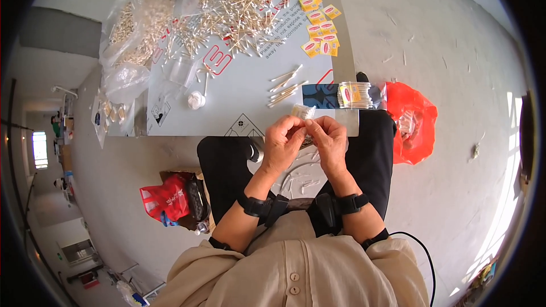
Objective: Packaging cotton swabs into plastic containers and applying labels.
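Observation:
My left hand (284, 143) and my right hand (330, 141) meet at the table's front edge, thumbs and fingertips pinched close together. Between and just beyond them shows a small bundle of cotton swabs (303, 111) with white tips, seemingly in clear wrapping. Both hands appear closed on its near end; my fingers hide that part. Several loose cotton swabs (282, 94) lie just beyond my left hand. To the right, a packed bundle of cotton swabs (354, 95) with a yellow and red label rests by a dark blue sheet (320, 96).
A big heap of cotton swabs (233, 8) spreads over the far table beside a clear plastic bag (133, 28) of more. Yellow label cards (321, 29) lie at the far right. A red plastic bag (418, 116) hangs open right of the table; a white ball-shaped item (196, 100) sits left.

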{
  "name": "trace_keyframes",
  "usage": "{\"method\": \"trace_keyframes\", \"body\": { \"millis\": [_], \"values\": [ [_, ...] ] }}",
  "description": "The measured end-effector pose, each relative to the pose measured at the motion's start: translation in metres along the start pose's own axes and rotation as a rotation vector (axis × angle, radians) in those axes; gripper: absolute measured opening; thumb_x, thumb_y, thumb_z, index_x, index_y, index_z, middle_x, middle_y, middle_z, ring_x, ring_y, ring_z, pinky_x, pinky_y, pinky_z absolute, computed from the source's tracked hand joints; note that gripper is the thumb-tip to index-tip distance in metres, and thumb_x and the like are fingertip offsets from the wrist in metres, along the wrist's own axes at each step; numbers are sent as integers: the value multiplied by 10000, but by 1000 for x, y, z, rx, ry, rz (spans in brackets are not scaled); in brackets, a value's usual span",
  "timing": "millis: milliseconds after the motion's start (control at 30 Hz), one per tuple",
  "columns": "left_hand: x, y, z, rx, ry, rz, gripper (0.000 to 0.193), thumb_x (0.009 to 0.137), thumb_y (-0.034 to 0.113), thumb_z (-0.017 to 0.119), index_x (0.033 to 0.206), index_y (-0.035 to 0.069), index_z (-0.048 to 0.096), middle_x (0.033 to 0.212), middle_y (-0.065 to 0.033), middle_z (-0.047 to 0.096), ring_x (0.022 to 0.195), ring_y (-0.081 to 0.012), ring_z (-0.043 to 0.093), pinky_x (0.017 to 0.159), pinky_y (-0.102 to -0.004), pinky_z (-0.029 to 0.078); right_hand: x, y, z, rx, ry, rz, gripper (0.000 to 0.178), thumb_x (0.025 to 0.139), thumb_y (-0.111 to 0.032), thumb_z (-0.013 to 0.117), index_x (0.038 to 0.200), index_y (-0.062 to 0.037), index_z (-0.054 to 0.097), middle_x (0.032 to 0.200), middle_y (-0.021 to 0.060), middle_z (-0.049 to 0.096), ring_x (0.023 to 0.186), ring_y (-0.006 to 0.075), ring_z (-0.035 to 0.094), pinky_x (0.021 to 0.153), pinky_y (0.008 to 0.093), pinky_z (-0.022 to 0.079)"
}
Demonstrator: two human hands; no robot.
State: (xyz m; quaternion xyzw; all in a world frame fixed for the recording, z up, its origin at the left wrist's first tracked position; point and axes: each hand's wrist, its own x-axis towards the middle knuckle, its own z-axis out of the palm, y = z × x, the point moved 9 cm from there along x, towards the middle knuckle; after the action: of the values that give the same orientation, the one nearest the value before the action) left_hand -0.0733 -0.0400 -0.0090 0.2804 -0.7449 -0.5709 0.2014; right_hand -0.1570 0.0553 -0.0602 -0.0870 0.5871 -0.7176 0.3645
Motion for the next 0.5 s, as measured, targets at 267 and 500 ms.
{"method": "trace_keyframes", "body": {
  "millis": [267, 500],
  "values": [
    [1, -1, -6, -11, 16, -43, 96, 858, 50, 679, 877, -23, 620, 775, -57, 618, 659, -111, 594, 592, -246, 473, 1, 5, 4, 110, -55, 20, 205, 912, -157, 669, 822, 26, 651, 702, -33, 580, 631, 23, 454, 534, 195, 356],
    [1, -4, -6, -56, 25, -62, 117, 851, 69, 700, 866, -16, 621, 771, -38, 615, 650, -83, 574, 589, -229, 470, 2, 9, 8, 191, -93, 42, 192, 926, -170, 665, 857, 8, 650, 695, -39, 570, 600, 21, 430, 522, 186, 341]
  ]
}}
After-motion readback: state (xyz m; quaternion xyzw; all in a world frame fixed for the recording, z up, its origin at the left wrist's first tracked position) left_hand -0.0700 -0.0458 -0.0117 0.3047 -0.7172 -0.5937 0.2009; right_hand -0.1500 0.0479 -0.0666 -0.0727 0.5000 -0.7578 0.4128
